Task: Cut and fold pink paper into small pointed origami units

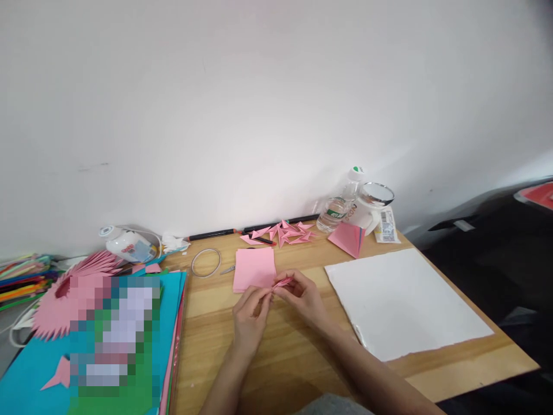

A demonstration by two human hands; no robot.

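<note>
Left hand (250,308) and right hand (302,297) meet at mid-desk (268,369), both pinched on one small folded pink paper piece (283,282). A pink paper stack (254,269) lies just beyond, toward the desk's far edge.

A small pink folded paper piece (283,282) (narrow, pointed) sits pinched at fingertip height, just before the flat pink paper stack (254,269).
</note>
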